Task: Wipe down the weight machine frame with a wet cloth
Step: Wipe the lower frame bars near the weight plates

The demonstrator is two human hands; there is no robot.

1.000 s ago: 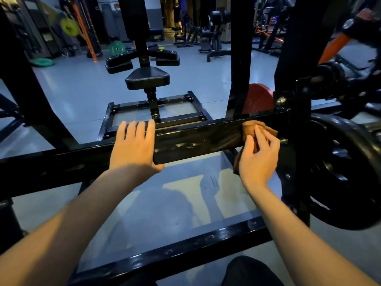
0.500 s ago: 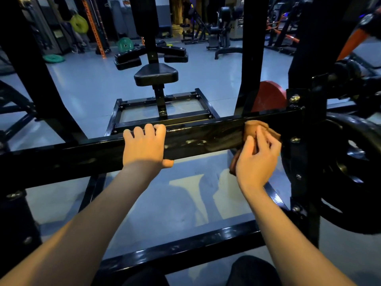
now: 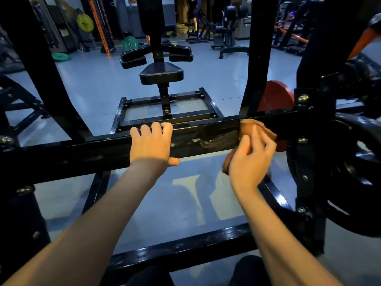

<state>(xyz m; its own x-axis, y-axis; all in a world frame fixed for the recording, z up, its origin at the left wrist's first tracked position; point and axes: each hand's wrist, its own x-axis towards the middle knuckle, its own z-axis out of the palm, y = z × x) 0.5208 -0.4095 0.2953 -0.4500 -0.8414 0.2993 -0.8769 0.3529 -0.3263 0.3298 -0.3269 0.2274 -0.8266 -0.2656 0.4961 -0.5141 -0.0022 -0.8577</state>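
A black horizontal frame bar [image 3: 86, 155] of the weight machine crosses the view in front of me. My left hand [image 3: 151, 144] grips it near the middle, fingers curled over the top edge and thumb under. To the right, my right hand [image 3: 250, 159] holds a brown cloth [image 3: 248, 127] against the bar's front face and top edge. Wet streaks show on the bar just left of the cloth. Part of the cloth hangs below the bar behind my hand.
A black weight plate [image 3: 350, 174] sits close on the right, with a red plate [image 3: 275, 96] behind the bar. A lower frame rail [image 3: 185, 250] runs near my knees. Beyond the bar stands a black padded seat [image 3: 161, 74] on a base frame. Black uprights [image 3: 258, 54] rise behind.
My left hand went from lying flat on the bar to curling its fingers over the top. My right hand with the cloth stayed at the right part of the bar, shifting slightly.
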